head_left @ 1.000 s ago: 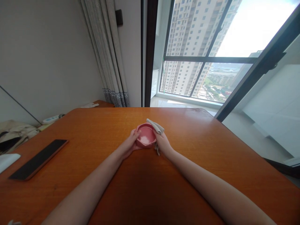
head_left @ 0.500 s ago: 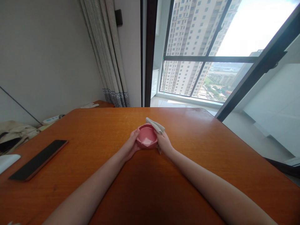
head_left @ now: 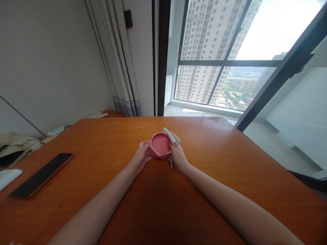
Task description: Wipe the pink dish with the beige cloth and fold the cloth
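Note:
A pink faceted bowl (head_left: 160, 145), shallow and possibly an ashtray, is held between both hands above the middle of the wooden table (head_left: 163, 204). Its opening tilts toward me. My left hand (head_left: 143, 153) grips the bowl's left side, thumb near the rim and fingers partly hidden beneath. A pale grey cloth (head_left: 173, 137) is in my right hand (head_left: 178, 156), pressed against the bowl's right rim. One end of the cloth sticks up past the rim, and another bit hangs below the palm. The right fingers are mostly hidden behind cloth and bowl.
On the left of the table lies a dark flat phone-like slab (head_left: 42, 175) with a reddish edge. A white object (head_left: 9, 177) is at the left edge. Beyond the table stand a curtain (head_left: 120, 68) and a large window (head_left: 222, 63). A power strip (head_left: 57, 130) lies left.
The bowl has turned slightly and tipped in my hands. My right hand and the cloth have shifted a little along the rim, and the left hand's hold has moved slightly left.

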A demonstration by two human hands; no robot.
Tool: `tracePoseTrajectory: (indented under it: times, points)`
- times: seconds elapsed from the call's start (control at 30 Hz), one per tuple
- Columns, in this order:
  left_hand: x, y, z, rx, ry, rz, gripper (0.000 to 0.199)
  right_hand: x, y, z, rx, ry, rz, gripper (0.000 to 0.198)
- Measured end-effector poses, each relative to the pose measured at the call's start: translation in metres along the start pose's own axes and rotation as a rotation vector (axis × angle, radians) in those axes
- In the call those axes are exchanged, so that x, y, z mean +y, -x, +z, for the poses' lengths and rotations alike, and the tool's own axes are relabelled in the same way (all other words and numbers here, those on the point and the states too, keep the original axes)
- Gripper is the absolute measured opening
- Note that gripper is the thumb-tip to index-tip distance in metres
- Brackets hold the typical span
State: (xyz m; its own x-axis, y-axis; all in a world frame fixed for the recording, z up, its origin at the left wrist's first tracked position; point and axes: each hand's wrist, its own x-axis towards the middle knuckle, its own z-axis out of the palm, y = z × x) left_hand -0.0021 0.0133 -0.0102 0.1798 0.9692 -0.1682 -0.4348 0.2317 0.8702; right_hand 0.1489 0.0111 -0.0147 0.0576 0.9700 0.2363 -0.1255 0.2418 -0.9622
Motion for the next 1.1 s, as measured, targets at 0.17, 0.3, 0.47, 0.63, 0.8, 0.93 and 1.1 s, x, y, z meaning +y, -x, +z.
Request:
tracePoseTrajectory:
  times: [0.17,0.3,0.47,0.63,0.8,0.93,1.1]
  points:
    - [-0.002,-0.003,-0.005,0.06,-0.152,-0.015,0.043,0.006,-0.006,-0.001,-0.051,-0.007,0.032,0.042]
    - [-0.006,-0.007,-0.003,0.124,-0.019,0.138,0.035,0.018,-0.002,0.009,0.009,-0.249,0.313,0.053]
    - [-0.004,-0.007,-0.003,0.115,0.033,0.164,0.036,0.012,0.0,0.018,-0.066,-0.392,0.251,0.049]
    - [-0.007,-0.011,-0.012,0.184,-0.135,0.077,0.037,0.009,-0.005,0.01,0.014,-0.41,0.355,0.04]
    - [-0.012,-0.014,-0.012,0.204,-0.139,0.299,0.033,0.01,-0.003,0.012,-0.056,-0.464,0.423,0.039]
    - [-0.009,-0.012,-0.01,0.21,0.055,0.289,0.035,0.006,0.004,0.02,-0.154,-0.562,0.386,0.039]
    - [-0.007,-0.01,-0.008,0.222,-0.005,0.144,0.031,0.008,0.0,0.017,-0.037,-0.503,0.309,0.04]
